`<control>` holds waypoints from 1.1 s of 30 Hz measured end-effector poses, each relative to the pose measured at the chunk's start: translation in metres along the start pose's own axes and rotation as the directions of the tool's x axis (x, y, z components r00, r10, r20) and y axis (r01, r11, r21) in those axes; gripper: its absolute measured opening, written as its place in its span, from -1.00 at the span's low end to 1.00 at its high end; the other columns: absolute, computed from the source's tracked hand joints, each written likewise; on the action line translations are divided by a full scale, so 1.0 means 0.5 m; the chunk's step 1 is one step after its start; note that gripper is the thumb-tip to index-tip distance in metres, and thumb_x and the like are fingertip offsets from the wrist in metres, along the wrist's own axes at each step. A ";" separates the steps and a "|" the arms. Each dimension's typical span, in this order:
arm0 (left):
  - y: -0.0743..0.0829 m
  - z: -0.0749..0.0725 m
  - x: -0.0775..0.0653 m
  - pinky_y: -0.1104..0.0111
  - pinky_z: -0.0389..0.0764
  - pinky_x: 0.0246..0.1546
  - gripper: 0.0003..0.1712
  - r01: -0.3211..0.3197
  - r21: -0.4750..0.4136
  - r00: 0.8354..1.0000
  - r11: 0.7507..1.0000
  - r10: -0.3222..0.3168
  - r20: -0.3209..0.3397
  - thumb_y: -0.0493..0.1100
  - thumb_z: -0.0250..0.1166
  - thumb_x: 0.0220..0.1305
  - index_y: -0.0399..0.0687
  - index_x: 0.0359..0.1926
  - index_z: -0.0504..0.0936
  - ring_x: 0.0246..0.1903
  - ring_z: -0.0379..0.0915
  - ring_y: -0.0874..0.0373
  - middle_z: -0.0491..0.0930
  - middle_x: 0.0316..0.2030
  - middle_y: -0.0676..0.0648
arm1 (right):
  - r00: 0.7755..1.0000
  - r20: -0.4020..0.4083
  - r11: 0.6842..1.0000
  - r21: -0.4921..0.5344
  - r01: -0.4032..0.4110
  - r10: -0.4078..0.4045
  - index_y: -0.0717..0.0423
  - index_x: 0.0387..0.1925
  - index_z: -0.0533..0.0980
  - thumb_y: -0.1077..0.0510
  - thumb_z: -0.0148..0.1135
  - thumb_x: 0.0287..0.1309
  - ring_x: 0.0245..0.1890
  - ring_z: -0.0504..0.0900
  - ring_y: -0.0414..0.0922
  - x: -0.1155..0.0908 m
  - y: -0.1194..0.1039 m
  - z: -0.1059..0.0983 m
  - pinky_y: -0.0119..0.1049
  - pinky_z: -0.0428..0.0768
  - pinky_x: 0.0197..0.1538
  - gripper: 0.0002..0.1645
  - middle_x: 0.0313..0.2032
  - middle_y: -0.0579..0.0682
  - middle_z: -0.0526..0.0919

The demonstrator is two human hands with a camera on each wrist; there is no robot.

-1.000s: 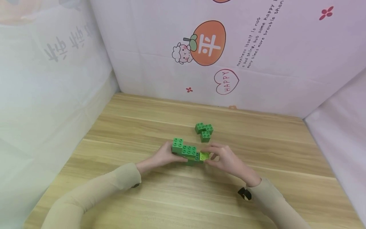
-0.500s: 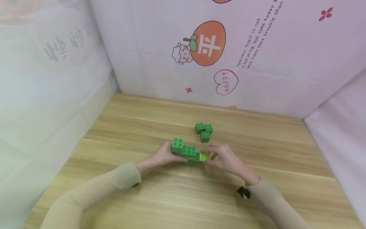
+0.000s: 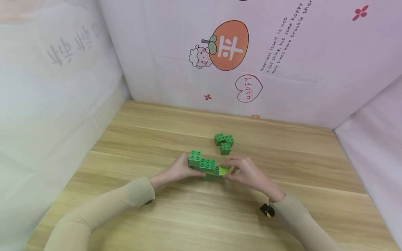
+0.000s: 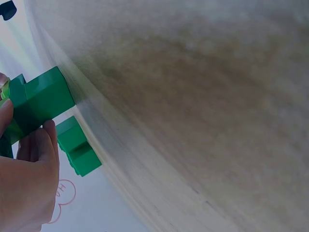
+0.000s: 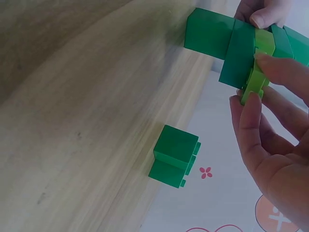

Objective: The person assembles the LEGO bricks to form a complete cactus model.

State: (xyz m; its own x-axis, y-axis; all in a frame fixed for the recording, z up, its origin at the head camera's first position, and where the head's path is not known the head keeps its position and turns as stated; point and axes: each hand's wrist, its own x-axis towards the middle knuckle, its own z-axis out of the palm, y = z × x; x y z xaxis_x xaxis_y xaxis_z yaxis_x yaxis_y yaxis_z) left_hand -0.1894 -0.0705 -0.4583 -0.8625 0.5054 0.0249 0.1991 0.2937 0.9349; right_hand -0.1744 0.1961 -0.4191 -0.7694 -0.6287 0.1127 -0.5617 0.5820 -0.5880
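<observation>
Green toy building bricks are joined into a stepped build above the wooden table, with a dark green base. My left hand grips its left part, thumb along the near side. At the right end, my right hand pinches a small lime-green brick between thumb and fingertips. In the right wrist view this lime brick lies against the dark green brick; whether it is fully pressed on cannot be told. The left wrist view shows the fingers curled at the build.
Behind the build, a small group of loose green bricks stands close together on the wooden table. White printed cloth hangs at the back, with more cloth at both sides.
</observation>
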 end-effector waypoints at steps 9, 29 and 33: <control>0.000 -0.002 0.000 0.41 0.65 0.10 -0.48 -0.001 -0.006 1.000 1.000 0.001 0.010 -0.22 0.56 -0.03 -0.11 0.02 0.67 -0.02 0.70 0.09 0.74 -0.03 -0.11 | 0.999 -0.036 1.000 -0.018 0.026 -0.026 0.20 0.02 0.62 0.31 0.46 0.00 -0.28 0.75 -0.06 -0.003 0.000 0.007 -0.29 0.78 -0.22 -0.54 -0.03 0.17 0.72; -0.002 -0.001 0.000 0.38 0.64 0.13 -0.47 -0.020 0.004 1.000 1.000 0.020 0.012 -0.22 0.56 -0.03 -0.11 0.04 0.66 -0.01 0.69 0.07 0.74 -0.01 -0.11 | 0.987 -0.120 0.987 -0.127 0.095 -0.110 0.20 -0.03 0.63 0.26 0.50 -0.03 -0.11 0.73 -0.04 -0.010 -0.001 0.010 -0.21 0.77 -0.07 -0.55 -0.08 0.09 0.74; -0.002 -0.001 -0.001 0.39 0.64 0.14 -0.46 -0.023 0.000 1.000 1.000 0.023 0.015 -0.22 0.56 -0.03 -0.11 0.05 0.66 0.01 0.69 0.07 0.73 0.00 -0.11 | 0.975 -0.184 0.987 -0.129 0.098 -0.121 0.19 -0.05 0.64 0.22 0.46 0.04 -0.16 0.73 -0.05 -0.008 0.007 0.003 -0.22 0.77 -0.11 -0.61 -0.14 0.08 0.74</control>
State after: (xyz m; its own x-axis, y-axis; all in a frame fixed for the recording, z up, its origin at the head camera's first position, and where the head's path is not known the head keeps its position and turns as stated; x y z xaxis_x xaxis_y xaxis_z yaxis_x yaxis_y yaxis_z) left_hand -0.1895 -0.0714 -0.4590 -0.8505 0.5244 0.0413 0.2189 0.2815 0.9342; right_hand -0.1726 0.1997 -0.4229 -0.7387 -0.5887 0.3283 -0.6688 0.5795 -0.4658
